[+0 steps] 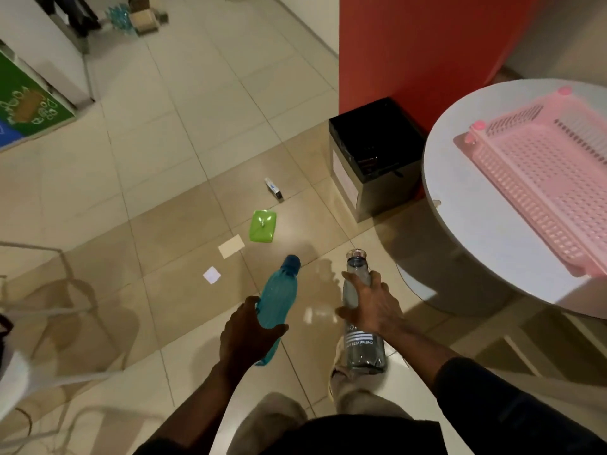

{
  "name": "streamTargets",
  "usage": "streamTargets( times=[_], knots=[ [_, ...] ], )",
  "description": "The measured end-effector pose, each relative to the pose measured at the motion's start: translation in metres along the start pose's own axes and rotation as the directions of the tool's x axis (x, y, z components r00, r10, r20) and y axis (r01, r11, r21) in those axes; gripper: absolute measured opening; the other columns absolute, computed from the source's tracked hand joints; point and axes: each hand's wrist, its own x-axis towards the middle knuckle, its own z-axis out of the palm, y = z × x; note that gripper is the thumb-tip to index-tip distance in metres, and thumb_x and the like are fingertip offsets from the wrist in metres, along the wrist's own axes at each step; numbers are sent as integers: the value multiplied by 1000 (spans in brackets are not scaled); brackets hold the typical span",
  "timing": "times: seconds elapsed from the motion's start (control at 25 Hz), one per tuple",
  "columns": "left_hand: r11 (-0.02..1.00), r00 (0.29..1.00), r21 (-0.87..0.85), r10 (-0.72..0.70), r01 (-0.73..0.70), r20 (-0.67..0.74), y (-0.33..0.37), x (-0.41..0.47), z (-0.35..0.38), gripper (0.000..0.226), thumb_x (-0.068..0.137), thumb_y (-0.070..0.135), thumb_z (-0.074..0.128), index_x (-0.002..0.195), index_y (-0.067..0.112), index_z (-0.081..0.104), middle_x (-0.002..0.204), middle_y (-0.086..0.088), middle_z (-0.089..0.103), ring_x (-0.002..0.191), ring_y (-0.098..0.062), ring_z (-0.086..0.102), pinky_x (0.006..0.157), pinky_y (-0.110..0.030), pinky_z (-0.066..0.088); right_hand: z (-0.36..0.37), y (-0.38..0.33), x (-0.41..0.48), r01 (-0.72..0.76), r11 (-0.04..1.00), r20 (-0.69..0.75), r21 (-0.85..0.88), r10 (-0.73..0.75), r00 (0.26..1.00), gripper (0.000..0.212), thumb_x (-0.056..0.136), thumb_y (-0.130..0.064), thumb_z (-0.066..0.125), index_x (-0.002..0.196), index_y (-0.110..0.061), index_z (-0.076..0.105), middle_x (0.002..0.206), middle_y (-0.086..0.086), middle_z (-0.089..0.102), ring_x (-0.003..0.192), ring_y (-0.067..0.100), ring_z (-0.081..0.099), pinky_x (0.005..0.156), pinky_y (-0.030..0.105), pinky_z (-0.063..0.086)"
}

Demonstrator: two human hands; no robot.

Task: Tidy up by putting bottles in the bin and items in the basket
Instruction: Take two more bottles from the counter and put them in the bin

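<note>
Low in the frame, the left hand [249, 330] curls round the lower half of the teal bottle [279, 300], and the right hand [368, 307] clasps the clear bottle [361, 343] just below its neck. Both caps point up-frame towards the bin [374, 149], which stands open at centre right. What is inside it is too dark to tell. At the right edge the pink basket [542, 192] sits on the table [476, 241], and the part in view holds nothing. A green box [262, 226], carton [274, 189], card [231, 246] and paper slip [212, 275] lie on the floor mid-frame. By my reckoning the bottles are gathered but not binned, and every item awaits the basket.
</note>
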Motion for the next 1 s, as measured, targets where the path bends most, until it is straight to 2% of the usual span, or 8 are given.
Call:
streamTargets(
  times=[0.12,0.36,0.48,0.56,0.68,0.8,1.0],
  knots=[
    [999,1000,-53,-7,6,-27,29,56,-15,100,70,67,86,143,18,38,124,-7,72,105,-30,73,84,-43,61,-32,-11,42,-22,998,-62,58,25,998,93,78,-72,69,154,-46,23,145,14,31,121,35,50,86,44,53],
    [991,992,-45,128,-129,-11,59,161,-33,101,62,73,87,136,23,41,113,1,70,97,-25,73,77,-43,61,-66,-31,112,-102,983,-105,152,119,987,90,77,-73,64,153,-46,24,140,12,36,118,34,53,89,48,59],
    [981,980,-48,192,-190,43,69,227,-49,97,59,74,86,131,25,42,107,6,66,90,-21,70,73,-36,58,-81,-48,154,-175,962,-131,210,205,970,90,77,-73,64,153,-46,25,141,11,35,118,37,54,92,48,58],
    [964,962,-46,264,-261,69,74,265,-65,95,59,74,85,128,25,43,101,8,61,85,-20,66,69,-33,55,-92,-64,177,-212,944,-150,251,255,955,90,79,-70,67,154,-44,25,140,11,35,118,38,55,95,48,57],
    [945,934,-35,328,-326,144,84,331,-96,92,58,74,83,128,29,44,101,11,63,87,-18,67,67,-28,48,-111,-100,213,-266,904,-180,335,338,924,90,81,-66,71,156,-41,27,143,12,34,119,40,56,99,48,55],
    [919,901,-8,390,-395,189,102,388,-125,89,59,72,86,128,33,46,104,14,64,89,-13,67,69,-27,49,-129,-130,244,-295,859,-221,417,411,884,89,81,-60,74,155,-42,29,143,11,32,119,40,56,99,48,55],
    [864,840,-21,495,-504,223,141,442,-142,92,62,75,87,131,30,45,105,16,64,87,-7,64,62,-17,46,-155,-152,279,-326,802,-260,501,499,827,89,81,-62,74,155,-42,28,145,10,32,123,41,53,100,52,55]
  ],
)
